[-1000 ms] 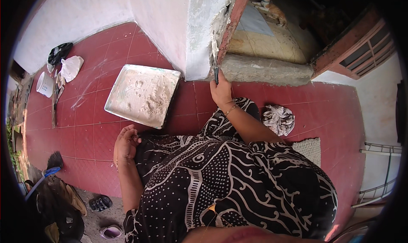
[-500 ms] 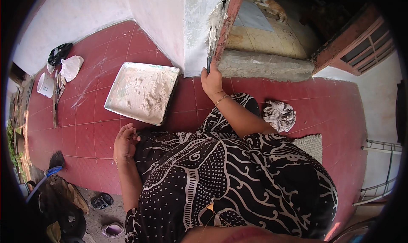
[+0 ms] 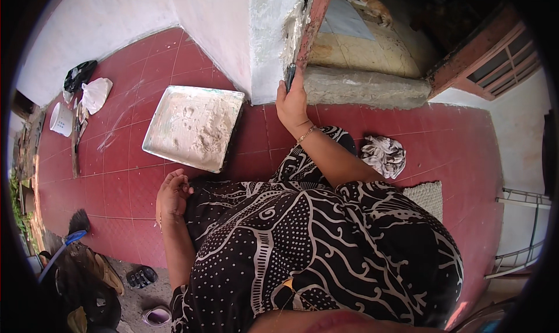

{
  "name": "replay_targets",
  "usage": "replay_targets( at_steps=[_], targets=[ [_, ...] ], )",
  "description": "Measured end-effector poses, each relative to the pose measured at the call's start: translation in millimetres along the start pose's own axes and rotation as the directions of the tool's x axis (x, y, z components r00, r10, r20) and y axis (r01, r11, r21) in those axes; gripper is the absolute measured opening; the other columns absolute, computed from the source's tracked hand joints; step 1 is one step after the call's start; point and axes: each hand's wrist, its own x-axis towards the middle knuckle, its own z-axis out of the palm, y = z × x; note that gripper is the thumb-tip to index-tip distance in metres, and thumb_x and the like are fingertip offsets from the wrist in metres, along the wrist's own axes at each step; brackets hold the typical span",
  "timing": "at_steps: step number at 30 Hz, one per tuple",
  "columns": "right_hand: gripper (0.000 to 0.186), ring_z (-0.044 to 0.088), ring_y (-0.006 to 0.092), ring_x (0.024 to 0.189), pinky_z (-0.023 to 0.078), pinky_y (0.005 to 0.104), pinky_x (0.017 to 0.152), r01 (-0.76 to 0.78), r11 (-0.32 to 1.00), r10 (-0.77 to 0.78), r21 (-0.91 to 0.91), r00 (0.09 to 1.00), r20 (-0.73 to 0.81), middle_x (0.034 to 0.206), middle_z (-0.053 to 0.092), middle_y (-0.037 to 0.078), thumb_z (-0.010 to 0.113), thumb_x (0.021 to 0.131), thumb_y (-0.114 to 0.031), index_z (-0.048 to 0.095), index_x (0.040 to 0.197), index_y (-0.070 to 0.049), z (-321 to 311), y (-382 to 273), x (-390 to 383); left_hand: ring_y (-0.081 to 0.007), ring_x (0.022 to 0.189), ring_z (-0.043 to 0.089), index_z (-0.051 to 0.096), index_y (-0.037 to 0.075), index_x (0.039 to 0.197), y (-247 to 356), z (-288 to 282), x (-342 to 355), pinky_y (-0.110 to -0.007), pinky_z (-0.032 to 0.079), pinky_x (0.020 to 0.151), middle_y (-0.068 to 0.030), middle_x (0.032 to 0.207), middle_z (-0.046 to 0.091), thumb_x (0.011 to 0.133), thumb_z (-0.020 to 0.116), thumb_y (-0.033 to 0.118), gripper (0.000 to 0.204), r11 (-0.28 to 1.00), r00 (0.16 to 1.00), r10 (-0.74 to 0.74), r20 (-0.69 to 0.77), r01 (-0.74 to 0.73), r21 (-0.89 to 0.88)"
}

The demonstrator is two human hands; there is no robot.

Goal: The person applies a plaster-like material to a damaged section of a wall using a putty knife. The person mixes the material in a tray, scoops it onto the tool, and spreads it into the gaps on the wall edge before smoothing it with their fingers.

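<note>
My right hand (image 3: pixel 292 105) is closed round the dark handle of a putty knife (image 3: pixel 290 77), held upright against the wall edge beside the door frame. Its blade is hard to make out. Along that edge, rough whitish filler (image 3: pixel 293 33) shows next to the reddish wooden frame (image 3: pixel 314 27). My left hand (image 3: pixel 173 194) rests by my lap near the tray, its fingers loosely bent and apart, with nothing visible in them. Just ahead of it lies a shallow white tray (image 3: pixel 156 151) with pale, wet-looking paste (image 3: pixel 195 126) spread and heaped inside.
A concrete doorstep (image 3: pixel 361 88) borders the doorway, where an orange-and-white cat (image 3: pixel 375 8) lies. A crumpled cloth (image 3: pixel 383 157) sits on the red tiles at right. White bag (image 3: pixel 96 94) and white tub (image 3: pixel 61 119) stand far left; a blue-handled broom (image 3: pixel 74 237) and footwear (image 3: pixel 141 276) are lower left.
My right hand and the putty knife have moved down slightly along the wall edge, the knife tilting a little to the right. My left hand stays in nearly the same place.
</note>
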Motion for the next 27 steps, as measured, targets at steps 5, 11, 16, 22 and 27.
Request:
replay_targets(
  at_steps=[5, 11, 16, 22, 27],
  targets=[
    [0.062, 0.026, 0.0444, 0.128, 0.025, 0.0402, 0.106, -0.061, 0.998, 0.061, 0.019, 0.998, 0.005, 0.134, 0.029, 0.033, 0.048, 0.085, -0.003, 0.013, 0.134, 0.010, 16.5, 17.8, 10.8, -0.0098, 0.059, 0.046, 0.049, 0.001, 0.105, 1.3, 3.4, -6.1, -0.026, 0.044, 0.053, -0.0033, 0.075, 0.053, 0.081, 0.052, 0.005, 0.025, 0.999, 1.000, 0.025, -0.010, -0.026, -0.030],
    [0.047, 0.042, 0.0479, 0.113, 0.035, 0.0469, 0.096, -0.278, 0.942, 0.311, -0.185, 0.934, 0.178, 0.120, 0.040, 0.037, 0.045, 0.083, -0.004, 0.021, 0.122, 0.009, 27.8, 28.2, 17.8, -0.0101, 0.059, 0.046, 0.048, 0.000, 0.106, 3.0, 5.9, -0.5, -0.026, 0.044, 0.053, -0.0035, 0.074, 0.053, 0.081, 0.052, 0.004, 0.026, 1.000, 1.000, -0.008, -0.016, 0.009, 0.014],
    [0.029, 0.054, 0.0499, 0.088, 0.043, 0.0534, 0.081, -0.262, 0.918, 0.331, -0.300, 0.920, 0.211, 0.101, 0.052, 0.037, 0.042, 0.082, -0.006, 0.027, 0.104, 0.004, 31.8, 45.7, 3.5, -0.0102, 0.059, 0.046, 0.048, 0.000, 0.106, 3.0, 8.2, 1.8, -0.026, 0.044, 0.054, -0.0035, 0.074, 0.053, 0.081, 0.052, 0.005, 0.026, 1.000, 1.000, -0.013, -0.013, 0.013, 0.026],
    [0.026, 0.055, 0.0474, 0.093, 0.044, 0.0511, 0.082, -0.347, 0.892, 0.431, -0.288, 0.844, 0.318, 0.107, 0.048, 0.036, 0.037, 0.085, -0.006, 0.027, 0.107, 0.004, 36.0, 51.3, -26.8, -0.0100, 0.059, 0.047, 0.048, 0.000, 0.106, -0.6, 4.8, 1.1, -0.026, 0.044, 0.053, -0.0036, 0.075, 0.053, 0.081, 0.053, 0.005, 0.026, 1.000, 1.000, -0.004, 0.003, 0.004, 0.027],
    [0.034, 0.057, 0.0467, 0.082, 0.045, 0.0511, 0.075, -0.287, 0.922, 0.350, -0.262, 0.906, 0.238, 0.088, 0.055, 0.033, 0.048, 0.082, -0.006, 0.024, 0.104, 0.006, 22.5, 57.3, -49.2, -0.0098, 0.058, 0.047, 0.050, 0.001, 0.104, 1.4, 5.3, -4.4, -0.026, 0.045, 0.053, -0.0033, 0.074, 0.053, 0.081, 0.053, 0.004, 0.023, 1.000, 1.000, 0.010, -0.014, -0.009, 0.010]
  ],
)
